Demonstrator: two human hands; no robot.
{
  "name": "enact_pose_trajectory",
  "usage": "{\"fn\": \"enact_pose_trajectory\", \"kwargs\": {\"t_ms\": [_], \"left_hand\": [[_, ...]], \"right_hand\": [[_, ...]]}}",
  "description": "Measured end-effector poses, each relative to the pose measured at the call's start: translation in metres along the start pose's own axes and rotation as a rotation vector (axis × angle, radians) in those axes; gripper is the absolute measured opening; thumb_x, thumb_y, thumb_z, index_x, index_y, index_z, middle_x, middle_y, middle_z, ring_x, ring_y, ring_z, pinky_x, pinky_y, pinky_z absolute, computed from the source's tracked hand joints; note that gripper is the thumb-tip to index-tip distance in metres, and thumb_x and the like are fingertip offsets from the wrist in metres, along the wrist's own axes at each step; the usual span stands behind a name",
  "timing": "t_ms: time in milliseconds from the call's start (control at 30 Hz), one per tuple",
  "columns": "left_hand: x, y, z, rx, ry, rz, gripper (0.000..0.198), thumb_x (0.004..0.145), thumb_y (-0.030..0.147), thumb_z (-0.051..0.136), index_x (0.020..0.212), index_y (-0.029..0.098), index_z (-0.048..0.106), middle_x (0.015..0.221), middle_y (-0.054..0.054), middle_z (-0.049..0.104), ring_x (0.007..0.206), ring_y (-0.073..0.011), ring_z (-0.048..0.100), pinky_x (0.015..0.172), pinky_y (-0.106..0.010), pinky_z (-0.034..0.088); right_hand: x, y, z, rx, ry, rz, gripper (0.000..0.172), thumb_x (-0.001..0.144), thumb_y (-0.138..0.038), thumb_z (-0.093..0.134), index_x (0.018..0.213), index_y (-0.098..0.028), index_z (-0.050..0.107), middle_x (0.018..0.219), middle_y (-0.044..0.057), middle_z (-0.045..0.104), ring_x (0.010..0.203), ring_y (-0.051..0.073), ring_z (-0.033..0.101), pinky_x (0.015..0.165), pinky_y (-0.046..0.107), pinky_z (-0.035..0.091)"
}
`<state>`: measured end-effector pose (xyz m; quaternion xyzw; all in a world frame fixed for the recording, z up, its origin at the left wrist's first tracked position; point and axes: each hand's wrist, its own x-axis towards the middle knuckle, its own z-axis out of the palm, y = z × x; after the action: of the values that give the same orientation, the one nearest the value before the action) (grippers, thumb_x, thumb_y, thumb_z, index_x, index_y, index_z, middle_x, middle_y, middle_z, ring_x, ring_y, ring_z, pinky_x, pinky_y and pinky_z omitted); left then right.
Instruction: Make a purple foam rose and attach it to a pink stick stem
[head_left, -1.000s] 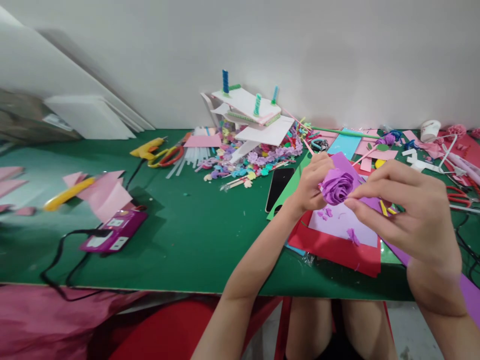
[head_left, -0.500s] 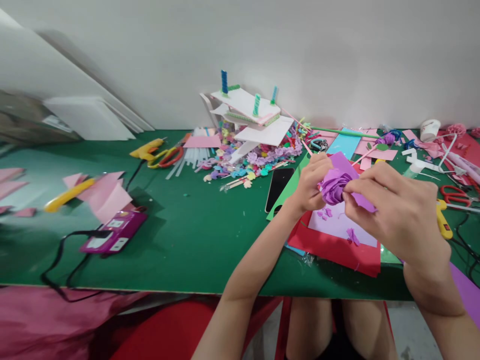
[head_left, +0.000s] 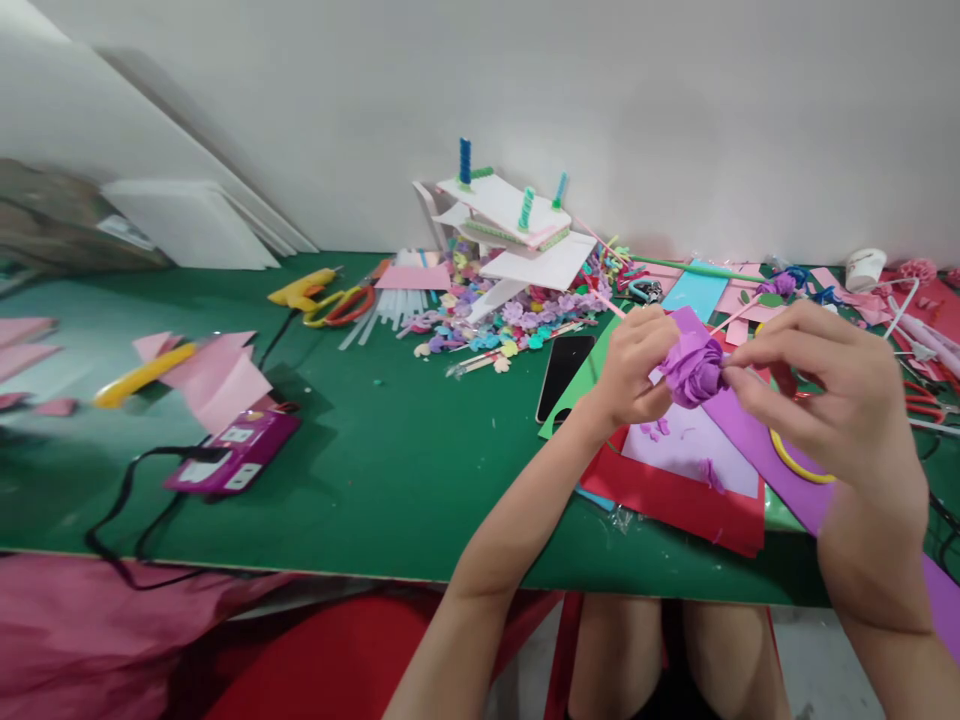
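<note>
A purple paper flower (head_left: 693,370) with layered petals is held above the papers at the right. My left hand (head_left: 637,365) is closed round its left side. The thumb and index finger of my right hand (head_left: 832,390) pinch the flower's right edge. A long purple paper strip (head_left: 799,480) runs from near the flower down to the right, beneath my right hand. Yellow scissor handles (head_left: 795,458) show partly beside that hand. Below lie a lilac sheet (head_left: 675,455) with small purple scraps and a red sheet (head_left: 675,505).
A black phone (head_left: 564,372) lies left of the papers. Craft flowers (head_left: 517,315) are heaped under a white board model (head_left: 510,205) by the wall. Farther left are a yellow glue gun (head_left: 301,290), orange-handled scissors (head_left: 352,303) and a purple box with a cable (head_left: 240,450). A paper cup (head_left: 865,268) stands at back right.
The flower has turned and shifted slightly right in view with both hands. More of the purple strip and the yellow scissor handles now shows. The whole view has shifted a little.
</note>
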<state>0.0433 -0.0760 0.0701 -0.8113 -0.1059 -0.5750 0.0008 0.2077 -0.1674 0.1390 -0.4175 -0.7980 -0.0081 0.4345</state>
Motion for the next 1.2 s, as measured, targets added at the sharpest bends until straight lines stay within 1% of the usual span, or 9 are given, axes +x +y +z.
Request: {"fn": "enact_pose_trajectory", "kwargs": {"t_ms": [100,200,400,533,633,733,867,1033,1200], "left_hand": [[0.000,0.002,-0.005,0.300,-0.035,-0.034,0.026,0.090,0.032,0.039,0.067,0.023,0.034,0.057,0.001,0.045,0.056,-0.0159,0.038,0.055,-0.032,0.031],[0.000,0.006,-0.008,0.550,-0.082,-0.105,0.018,0.080,0.022,0.048,0.067,0.023,0.036,0.057,0.000,0.048,0.059,-0.0165,0.042,0.054,-0.031,0.027],[0.000,0.014,-0.005,0.680,-0.109,-0.183,0.016,0.073,0.015,0.051,0.067,0.022,0.038,0.058,0.001,0.053,0.059,-0.0156,0.047,0.051,-0.029,0.025],[0.000,0.019,-0.004,0.694,-0.163,-0.196,0.013,0.072,0.016,0.051,0.067,0.022,0.040,0.059,0.001,0.055,0.060,-0.0154,0.049,0.051,-0.029,0.025],[0.000,0.021,-0.004,0.703,-0.212,-0.218,0.010,0.073,0.019,0.051,0.070,0.021,0.042,0.061,0.000,0.057,0.062,-0.0159,0.053,0.050,-0.029,0.027],[-0.002,0.019,-0.003,0.650,-0.235,-0.268,0.016,0.077,0.026,0.053,0.090,0.020,0.047,0.073,-0.001,0.062,0.068,-0.0168,0.058,0.050,-0.028,0.030],[-0.008,0.010,0.001,0.443,-0.200,-0.262,0.032,0.087,0.028,0.046,0.116,0.021,0.034,0.097,-0.005,0.064,0.073,-0.0149,0.062,0.052,-0.026,0.038],[-0.010,-0.001,-0.004,0.285,-0.185,-0.292,0.028,0.093,0.018,0.038,0.120,0.021,0.031,0.108,-0.009,0.059,0.081,-0.0149,0.064,0.066,-0.029,0.050],[0.001,0.001,-0.019,0.250,-0.085,-0.324,0.017,0.094,0.020,0.047,0.111,0.022,0.044,0.104,-0.008,0.059,0.096,-0.0185,0.061,0.076,-0.032,0.053]], "right_hand": [[-0.001,0.005,-0.009,-0.026,0.069,0.047,0.004,0.084,-0.025,0.066,0.082,-0.025,0.069,0.074,-0.001,0.063,0.058,0.011,0.051,0.054,0.026,0.043],[-0.002,0.011,-0.015,-0.065,0.064,0.100,0.006,0.085,-0.026,0.065,0.086,-0.026,0.071,0.076,0.000,0.066,0.061,0.013,0.053,0.057,0.028,0.045],[0.000,0.020,0.000,-0.070,0.021,0.183,0.013,0.085,-0.023,0.063,0.094,-0.027,0.071,0.090,0.001,0.073,0.071,0.016,0.063,0.062,0.030,0.050],[0.002,0.021,0.011,-0.072,0.028,0.173,0.020,0.085,-0.014,0.057,0.090,-0.026,0.072,0.088,0.001,0.075,0.080,0.018,0.068,0.068,0.031,0.051],[0.003,0.024,0.012,-0.078,0.030,0.169,0.020,0.083,-0.014,0.058,0.088,-0.026,0.072,0.084,0.000,0.075,0.076,0.017,0.068,0.067,0.030,0.051],[0.004,0.029,0.007,-0.071,0.084,0.182,0.013,0.082,-0.017,0.061,0.086,-0.024,0.071,0.079,0.000,0.073,0.066,0.014,0.064,0.061,0.029,0.050],[0.003,0.035,0.003,-0.094,0.191,0.224,0.008,0.081,-0.019,0.063,0.083,-0.024,0.070,0.078,0.000,0.071,0.061,0.014,0.061,0.052,0.028,0.045],[0.003,0.035,0.005,-0.088,0.262,0.256,0.008,0.082,-0.021,0.062,0.081,-0.025,0.068,0.077,0.000,0.070,0.061,0.015,0.061,0.048,0.028,0.041],[0.004,0.036,0.005,-0.075,0.274,0.271,0.010,0.081,-0.019,0.061,0.081,-0.027,0.068,0.076,0.000,0.070,0.062,0.015,0.061,0.049,0.029,0.043]]}}
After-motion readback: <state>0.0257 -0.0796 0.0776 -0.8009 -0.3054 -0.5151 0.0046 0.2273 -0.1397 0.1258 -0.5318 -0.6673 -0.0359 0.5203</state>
